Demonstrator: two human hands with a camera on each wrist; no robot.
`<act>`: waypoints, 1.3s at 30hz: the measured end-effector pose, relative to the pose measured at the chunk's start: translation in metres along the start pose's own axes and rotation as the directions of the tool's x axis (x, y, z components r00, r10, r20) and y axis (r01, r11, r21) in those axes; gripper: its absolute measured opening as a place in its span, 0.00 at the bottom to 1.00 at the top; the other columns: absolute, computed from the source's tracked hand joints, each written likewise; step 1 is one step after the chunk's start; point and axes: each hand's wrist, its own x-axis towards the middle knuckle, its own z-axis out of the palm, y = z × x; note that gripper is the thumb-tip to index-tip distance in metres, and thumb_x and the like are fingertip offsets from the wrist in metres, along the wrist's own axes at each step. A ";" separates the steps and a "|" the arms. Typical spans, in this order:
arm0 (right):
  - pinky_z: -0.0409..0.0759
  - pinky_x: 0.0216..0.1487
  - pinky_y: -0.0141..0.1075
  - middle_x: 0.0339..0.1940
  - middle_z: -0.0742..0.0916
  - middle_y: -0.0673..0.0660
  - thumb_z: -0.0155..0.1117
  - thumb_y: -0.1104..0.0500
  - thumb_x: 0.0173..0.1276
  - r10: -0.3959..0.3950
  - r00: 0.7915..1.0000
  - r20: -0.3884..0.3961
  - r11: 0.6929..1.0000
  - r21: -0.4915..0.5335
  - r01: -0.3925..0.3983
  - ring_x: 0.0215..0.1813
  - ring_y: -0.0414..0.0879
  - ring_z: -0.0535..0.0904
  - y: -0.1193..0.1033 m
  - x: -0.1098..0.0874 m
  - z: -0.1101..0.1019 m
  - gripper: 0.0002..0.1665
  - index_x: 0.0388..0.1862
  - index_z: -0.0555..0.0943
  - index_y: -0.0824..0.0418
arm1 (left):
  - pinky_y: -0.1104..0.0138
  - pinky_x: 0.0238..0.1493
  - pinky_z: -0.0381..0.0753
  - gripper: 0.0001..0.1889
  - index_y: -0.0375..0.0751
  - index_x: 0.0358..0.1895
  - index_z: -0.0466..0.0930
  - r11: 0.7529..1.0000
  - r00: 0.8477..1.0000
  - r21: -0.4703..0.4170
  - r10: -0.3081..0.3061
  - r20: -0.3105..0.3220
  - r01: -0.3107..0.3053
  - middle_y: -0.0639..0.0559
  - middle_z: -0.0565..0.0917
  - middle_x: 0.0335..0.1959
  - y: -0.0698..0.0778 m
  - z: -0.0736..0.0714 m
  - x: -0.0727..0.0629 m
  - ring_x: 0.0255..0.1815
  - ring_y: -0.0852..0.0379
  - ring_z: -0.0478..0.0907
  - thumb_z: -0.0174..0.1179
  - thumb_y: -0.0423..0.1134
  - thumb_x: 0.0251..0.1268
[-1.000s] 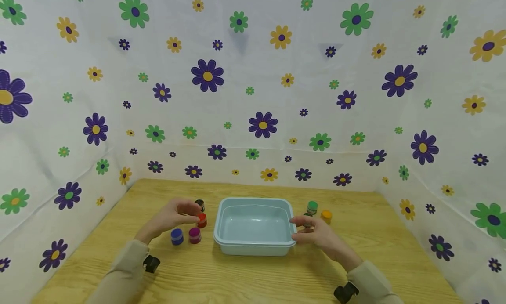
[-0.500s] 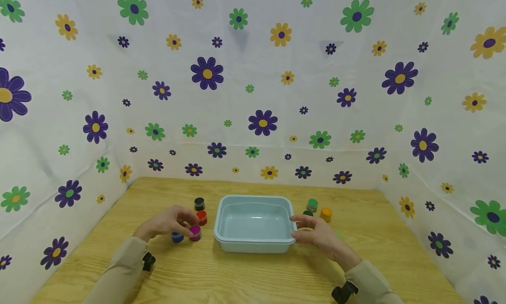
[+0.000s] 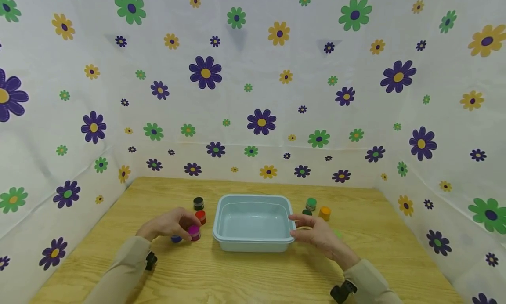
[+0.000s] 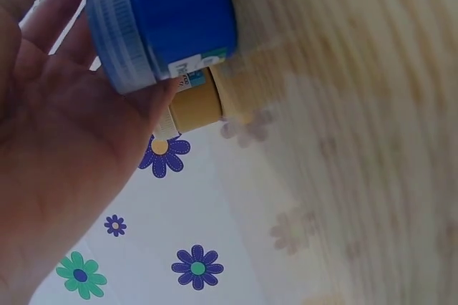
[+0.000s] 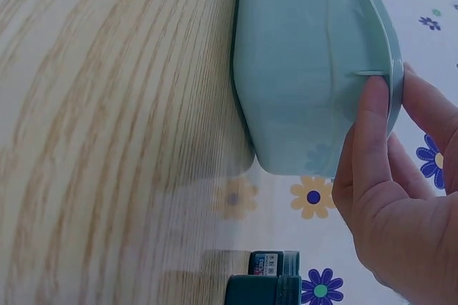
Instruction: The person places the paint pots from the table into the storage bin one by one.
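Note:
My left hand (image 3: 168, 224) pinches a magenta paint jar (image 3: 194, 233) standing on the table, thumb on its near side and fingers behind. Under that hand a blue paint jar (image 4: 187, 15) is partly covered in the head view. Behind it, in the left wrist view, stands a tan jar (image 4: 197, 104). A red jar (image 3: 200, 217) is just beyond the fingertips, and a black jar (image 3: 198, 203) is farther back. With thumb and fingers, my right hand (image 5: 401, 212) grips the right rim of a light blue plastic tub (image 3: 253, 247), which holds nothing visible.
Right of the tub are a green jar (image 3: 311, 204), an orange jar (image 3: 325, 213) and a dark green jar (image 3: 307, 212). Something light green (image 3: 337, 234) shows partly behind the right hand. Flower-printed white sheets (image 3: 237, 97) border the wooden table (image 3: 245, 277).
My left hand has come from above the red jar nearer to me, down onto the magenta jar, covering most of the blue one. The right hand stays on the tub's rim.

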 end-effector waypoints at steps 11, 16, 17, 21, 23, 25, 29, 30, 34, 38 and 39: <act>0.86 0.50 0.36 0.58 0.76 0.66 0.71 0.59 0.63 0.016 1.000 -0.024 1.000 -0.017 -0.016 0.47 0.46 0.79 -0.001 0.001 0.001 0.36 0.68 0.71 0.66 | 0.68 0.48 0.84 0.20 0.33 0.51 0.83 0.998 1.000 -0.066 -0.022 -0.003 0.022 0.46 0.87 0.44 0.011 -0.007 0.000 0.45 0.52 0.82 0.71 0.32 0.53; 0.86 0.49 0.35 0.56 0.76 0.65 0.72 0.58 0.62 0.020 1.000 -0.024 1.000 -0.015 -0.020 0.45 0.46 0.79 -0.001 0.003 0.000 0.37 0.68 0.72 0.66 | 0.65 0.48 0.85 0.21 0.33 0.53 0.81 0.995 0.996 -0.093 -0.030 -0.082 0.022 0.43 0.85 0.48 0.025 -0.013 0.001 0.48 0.50 0.83 0.71 0.34 0.54; 0.86 0.49 0.35 0.56 0.76 0.64 0.72 0.58 0.62 0.021 0.999 -0.026 1.000 -0.017 -0.021 0.45 0.46 0.79 -0.002 0.004 0.000 0.37 0.68 0.72 0.66 | 0.65 0.47 0.85 0.21 0.33 0.53 0.81 0.995 0.995 -0.099 -0.031 -0.097 0.022 0.43 0.85 0.48 0.028 -0.014 0.002 0.48 0.50 0.83 0.71 0.35 0.55; 0.86 0.50 0.36 0.55 0.77 0.63 0.73 0.57 0.62 0.025 0.999 -0.035 0.999 -0.024 -0.026 0.46 0.46 0.79 -0.001 0.004 -0.001 0.36 0.67 0.73 0.65 | 0.63 0.48 0.84 0.22 0.34 0.55 0.79 0.990 0.991 -0.142 -0.021 -0.131 0.002 0.43 0.84 0.48 0.041 -0.016 0.012 0.48 0.48 0.83 0.70 0.37 0.57; 0.85 0.50 0.36 0.55 0.77 0.63 0.73 0.57 0.62 0.025 0.999 -0.030 0.999 -0.022 -0.025 0.47 0.46 0.78 0.000 0.003 -0.001 0.36 0.67 0.73 0.65 | 0.63 0.48 0.84 0.22 0.36 0.55 0.79 0.987 0.989 -0.158 -0.025 -0.145 0.002 0.45 0.83 0.48 0.047 -0.016 0.017 0.50 0.49 0.82 0.70 0.39 0.58; 0.85 0.49 0.36 0.55 0.77 0.63 0.73 0.57 0.62 0.023 0.999 -0.024 0.999 -0.024 -0.023 0.47 0.46 0.78 0.001 0.003 -0.001 0.36 0.67 0.73 0.65 | 0.61 0.51 0.84 0.22 0.39 0.56 0.78 0.983 0.988 -0.185 -0.019 -0.153 -0.010 0.46 0.83 0.49 0.053 -0.015 0.022 0.51 0.48 0.81 0.69 0.39 0.58; 0.86 0.49 0.35 0.56 0.77 0.64 0.72 0.57 0.63 0.002 1.000 -0.025 0.999 -0.043 -0.003 0.48 0.47 0.78 0.000 0.003 -0.001 0.35 0.67 0.73 0.65 | 0.58 0.55 0.84 0.23 0.39 0.57 0.77 0.974 0.986 -0.225 -0.001 -0.168 -0.038 0.46 0.83 0.51 0.065 -0.011 0.033 0.54 0.48 0.80 0.69 0.41 0.59; 0.85 0.49 0.35 0.56 0.77 0.64 0.72 0.57 0.63 -0.002 1.000 -0.028 0.999 -0.050 0.001 0.48 0.47 0.78 -0.001 0.003 -0.001 0.35 0.67 0.73 0.65 | 0.57 0.56 0.83 0.24 0.37 0.57 0.76 0.972 0.985 -0.230 0.008 -0.171 -0.048 0.45 0.83 0.52 0.068 -0.011 0.037 0.54 0.48 0.80 0.68 0.41 0.59; 0.86 0.51 0.37 0.58 0.76 0.65 0.71 0.58 0.64 -0.003 0.999 -0.034 0.999 -0.052 0.001 0.48 0.47 0.78 -0.004 0.002 -0.001 0.35 0.68 0.72 0.66 | 0.58 0.56 0.83 0.24 0.39 0.57 0.77 0.971 0.981 -0.232 0.006 -0.192 -0.052 0.47 0.84 0.52 0.075 -0.004 0.053 0.52 0.49 0.81 0.69 0.43 0.59; 0.85 0.51 0.38 0.59 0.76 0.66 0.70 0.59 0.64 0.010 1.000 -0.021 0.999 -0.047 -0.011 0.48 0.46 0.78 -0.003 0.000 0.000 0.36 0.69 0.71 0.66 | 0.59 0.55 0.82 0.21 0.43 0.55 0.79 0.976 0.970 -0.214 -0.023 -0.240 -0.030 0.48 0.85 0.50 0.082 0.010 0.068 0.50 0.52 0.81 0.69 0.43 0.59; 0.85 0.51 0.38 0.59 0.76 0.66 0.70 0.59 0.64 0.011 1.000 -0.019 0.999 -0.047 -0.012 0.48 0.46 0.78 -0.002 0.000 0.000 0.36 0.69 0.71 0.66 | 0.59 0.54 0.82 0.20 0.43 0.54 0.79 0.978 0.966 -0.209 -0.029 -0.255 -0.025 0.48 0.85 0.49 0.084 0.014 0.071 0.50 0.53 0.81 0.69 0.42 0.59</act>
